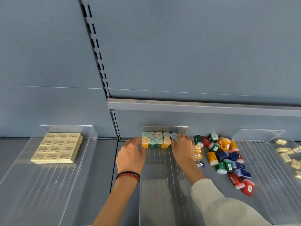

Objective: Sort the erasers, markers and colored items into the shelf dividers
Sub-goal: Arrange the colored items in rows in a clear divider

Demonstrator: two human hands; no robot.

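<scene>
Middle divider (160, 167): clear tray; colored items (156, 140) stand in two rows against its back wall.
Right hand (182, 148): pinches blue-grey item (173, 136) at right end of back row.
Left hand (130, 154): fingertips at orange item (145, 143), left end of front row; blur hides whether it grips.
Loose pile (228, 158): mixed colored pieces on shelf (211, 185), beside right hand.
Stacked erasers (57, 147): inside left divider (48, 185).
Loose erasers (286, 154): inside right divider (263, 162).

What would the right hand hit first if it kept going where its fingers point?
The right hand, pinching a grey-blue container, points toward the clear divider's back wall. That wall probably comes first, though depth is unclear.
</scene>
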